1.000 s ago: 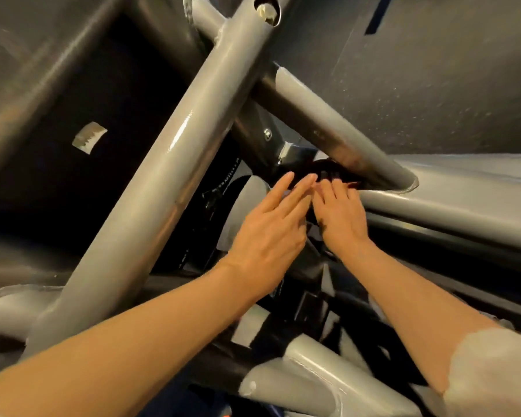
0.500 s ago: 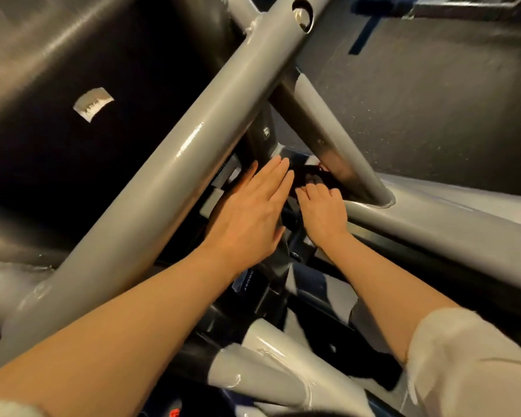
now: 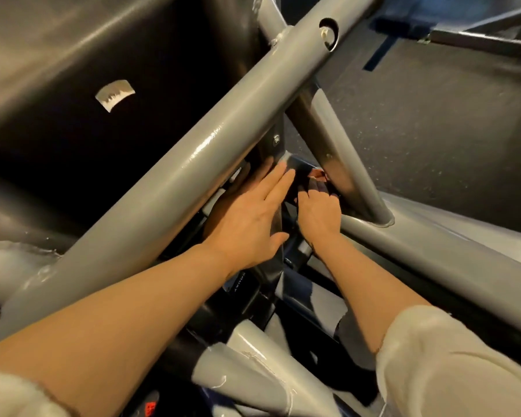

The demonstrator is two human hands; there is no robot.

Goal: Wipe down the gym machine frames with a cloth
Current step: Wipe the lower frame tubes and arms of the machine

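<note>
The gym machine frame is made of grey painted tubes: a long diagonal tube [image 3: 193,176], a shorter strut [image 3: 337,164] and a wide beam [image 3: 433,236] that the strut is welded onto. Both my arms reach into the gap where they meet. My left hand [image 3: 247,224] lies flat with straight fingers against a dark plate under the diagonal tube. My right hand [image 3: 318,215] has its fingers curled round a dark cloth [image 3: 306,180], pressed at the foot of the strut. Most of the cloth is hidden by shadow and fingers.
More grey tubes [image 3: 253,371] cross below my forearms, with black parts between them. A dark padded surface with a torn white label [image 3: 115,93] fills the left. Dark speckled floor [image 3: 433,130] lies beyond the frame on the right.
My view has shifted, so the tubes sit more to the right. My right hand's fingers have gone from straight to curled round the cloth. The left hand stays flat and has slid further in.
</note>
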